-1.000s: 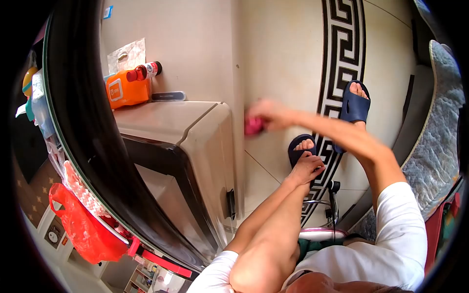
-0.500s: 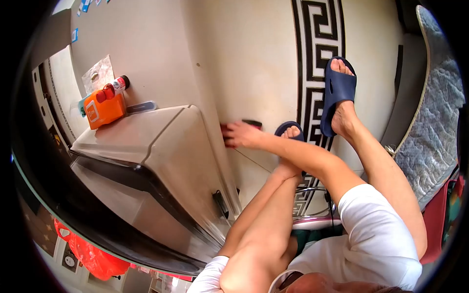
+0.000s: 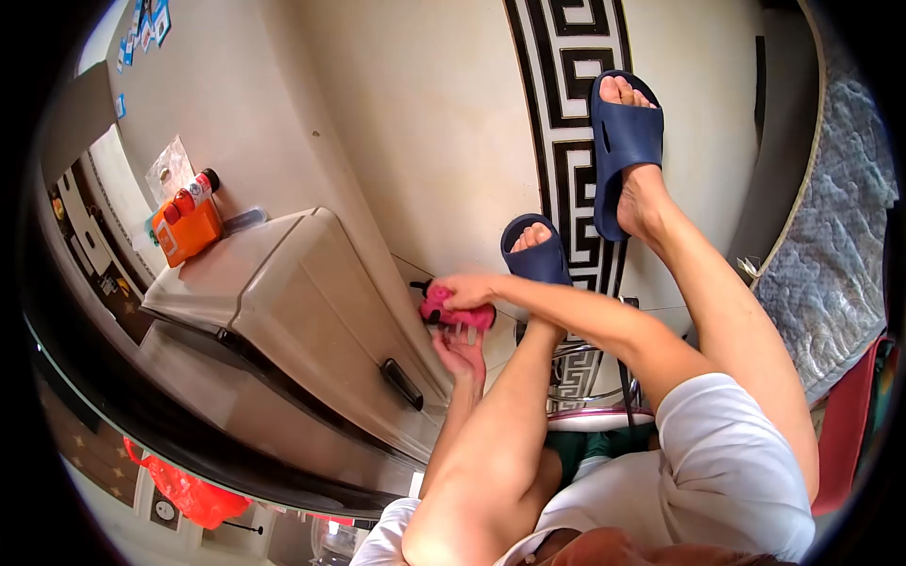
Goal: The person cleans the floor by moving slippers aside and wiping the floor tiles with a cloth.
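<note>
A bright pink item with black parts (image 3: 479,317), whose exact kind I cannot make out, is held low beside the cabinet. My right hand (image 3: 466,291) reaches across from the right and is closed on its upper side. Just below it, my left hand (image 3: 461,352) has its palm turned up and its fingers stretched apart, reaching to the item's lower edge. Whether those fingertips bear any of its weight cannot be told. Navy slippers are on my feet; the nearer slipper (image 3: 536,247) is just past my right hand.
A beige cabinet (image 3: 293,302) with a black handle (image 3: 403,384) stands at the left. On it are an orange pack (image 3: 189,233) and a red-capped bottle (image 3: 192,195). A quilted grey mattress (image 3: 835,236) leans at the right. A red plastic bag (image 3: 193,491) hangs lower left.
My right hand has come nearer me and now shows the pink item in its grip. My left hand has come into view beneath it. The camera view has shifted.
</note>
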Demonstrator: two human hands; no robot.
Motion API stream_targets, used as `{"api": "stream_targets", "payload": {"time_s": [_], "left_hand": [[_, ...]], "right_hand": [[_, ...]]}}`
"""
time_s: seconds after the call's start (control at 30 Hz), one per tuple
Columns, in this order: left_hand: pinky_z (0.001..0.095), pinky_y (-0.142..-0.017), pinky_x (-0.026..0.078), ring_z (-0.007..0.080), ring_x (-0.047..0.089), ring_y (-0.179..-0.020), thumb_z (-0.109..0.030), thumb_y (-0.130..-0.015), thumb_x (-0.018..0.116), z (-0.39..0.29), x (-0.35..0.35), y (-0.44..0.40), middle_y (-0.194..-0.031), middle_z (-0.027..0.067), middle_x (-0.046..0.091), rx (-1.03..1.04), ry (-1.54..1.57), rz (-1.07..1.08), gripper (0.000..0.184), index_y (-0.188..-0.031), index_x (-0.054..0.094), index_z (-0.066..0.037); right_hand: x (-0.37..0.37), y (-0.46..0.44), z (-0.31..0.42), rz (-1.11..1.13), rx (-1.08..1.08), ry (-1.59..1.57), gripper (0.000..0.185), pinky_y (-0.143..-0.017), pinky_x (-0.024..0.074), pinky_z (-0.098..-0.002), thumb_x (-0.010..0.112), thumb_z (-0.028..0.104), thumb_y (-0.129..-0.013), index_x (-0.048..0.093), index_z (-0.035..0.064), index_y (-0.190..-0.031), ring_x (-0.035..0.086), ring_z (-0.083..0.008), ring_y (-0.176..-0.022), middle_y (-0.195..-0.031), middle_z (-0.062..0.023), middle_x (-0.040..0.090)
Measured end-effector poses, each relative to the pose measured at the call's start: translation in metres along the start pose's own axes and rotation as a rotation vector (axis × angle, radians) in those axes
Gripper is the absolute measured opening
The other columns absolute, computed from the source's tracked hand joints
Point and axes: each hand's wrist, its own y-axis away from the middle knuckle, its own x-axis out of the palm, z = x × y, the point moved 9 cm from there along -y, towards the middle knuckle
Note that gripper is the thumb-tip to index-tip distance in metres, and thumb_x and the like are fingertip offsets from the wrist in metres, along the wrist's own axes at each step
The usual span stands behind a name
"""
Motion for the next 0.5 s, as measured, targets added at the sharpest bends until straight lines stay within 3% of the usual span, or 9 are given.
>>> {"api": "stream_targets", "payload": {"time_s": [0.03,0.07,0.1,0.17,0.2,0.27,0.33,0.37,0.5], "left_hand": [[0.0416,-0.105,0.039,0.0202,0.050,-0.123,-0.040,-0.098,0.050,-0.006,-0.003,-0.002,-0.134,0.0068,0.051,-0.004,0.119,-0.056,0.049,-0.136,0.044,-0.010],[0.0403,-0.108,0.036,0.0222,0.044,-0.128,-0.036,-0.096,0.055,-0.008,0.012,-0.009,-0.143,0.0080,0.041,-0.009,0.132,0.138,0.056,-0.142,0.037,-0.010],[0.0402,-0.107,0.037,0.0227,0.045,-0.127,-0.034,-0.097,0.055,-0.008,0.004,-0.023,-0.142,0.0080,0.042,0.078,-0.023,0.104,0.055,-0.142,0.036,-0.010],[0.0401,-0.106,0.039,0.0238,0.046,-0.126,-0.029,-0.098,0.055,0.000,-0.020,-0.054,-0.141,0.0079,0.043,0.244,-0.328,0.025,0.054,-0.143,0.033,-0.010],[0.0381,-0.114,0.027,0.0250,0.032,-0.138,-0.026,-0.091,0.066,0.002,-0.039,-0.070,-0.154,0.0124,0.027,0.323,-0.428,-0.039,0.076,-0.151,0.023,-0.005],[0.0377,-0.115,0.024,0.0266,0.029,-0.140,-0.025,-0.091,0.065,-0.002,-0.030,-0.071,-0.155,0.0139,0.025,0.425,-0.683,-0.050,0.077,-0.151,0.021,-0.004],[0.0373,-0.117,0.019,0.0301,0.025,-0.143,-0.022,-0.090,0.065,-0.010,-0.003,-0.061,-0.156,0.0180,0.023,0.513,-0.908,-0.124,0.079,-0.150,0.020,0.001],[0.0379,-0.118,0.018,0.0310,0.024,-0.143,-0.021,-0.089,0.065,-0.008,0.000,-0.065,-0.156,0.0190,0.023,0.523,-0.971,-0.147,0.079,-0.150,0.020,0.001],[0.0444,-0.119,0.014,0.0368,0.018,-0.144,-0.016,-0.086,0.063,-0.011,-0.001,-0.077,-0.155,0.0252,0.021,0.554,-1.134,-0.259,0.078,-0.149,0.022,0.003]], "right_hand": [[0.017,-0.004,-0.024,0.051,0.005,-0.143,0.060,-0.092,0.0473,-0.0400,0.067,0.017,-0.075,0.050,0.0021,-0.130,0.059,-0.0320,-0.108,-0.116,-0.0196,0.063],[0.030,-0.004,-0.043,0.029,-0.038,-0.070,0.069,-0.100,0.0420,-0.0403,0.068,0.015,-0.077,0.040,0.0017,-0.139,0.050,-0.0358,-0.121,-0.131,-0.0232,0.052],[0.035,0.001,-0.045,0.003,0.015,0.297,0.075,-0.105,0.0378,-0.0406,0.066,0.013,-0.078,0.031,0.0034,-0.144,0.044,-0.0356,-0.129,-0.138,-0.0256,0.044],[0.041,0.001,-0.069,-0.234,0.114,0.896,0.074,-0.101,0.0418,-0.0412,0.064,0.012,-0.081,0.032,0.0040,-0.146,0.046,-0.0333,-0.127,-0.137,-0.0258,0.044],[0.038,0.006,-0.061,-0.203,0.165,0.887,0.067,-0.098,0.0439,-0.0425,0.064,0.012,-0.080,0.038,0.0041,-0.142,0.050,-0.0341,-0.123,-0.132,-0.0260,0.048],[0.006,0.025,-0.011,-0.152,0.273,0.872,0.055,-0.091,0.0480,-0.0451,0.062,0.012,-0.080,0.050,0.0041,-0.133,0.057,-0.0359,-0.113,-0.123,-0.0262,0.056],[-0.020,0.019,0.035,0.078,0.197,1.028,0.030,-0.078,0.0527,-0.0464,0.062,0.012,-0.080,0.063,0.0034,-0.109,0.065,-0.0383,-0.091,-0.094,-0.0217,0.066],[-0.046,0.028,0.079,-0.108,-0.020,1.142,0.015,-0.070,0.0535,-0.0465,0.060,0.009,-0.079,0.064,0.0024,-0.092,0.066,-0.0407,-0.078,-0.078,-0.0186,0.066],[-0.136,0.072,0.223,-0.302,-0.076,1.381,0.027,-0.077,0.0531,-0.0463,0.054,0.002,-0.081,0.061,0.0033,-0.107,0.064,-0.0381,-0.090,-0.097,-0.0181,0.066]]}}
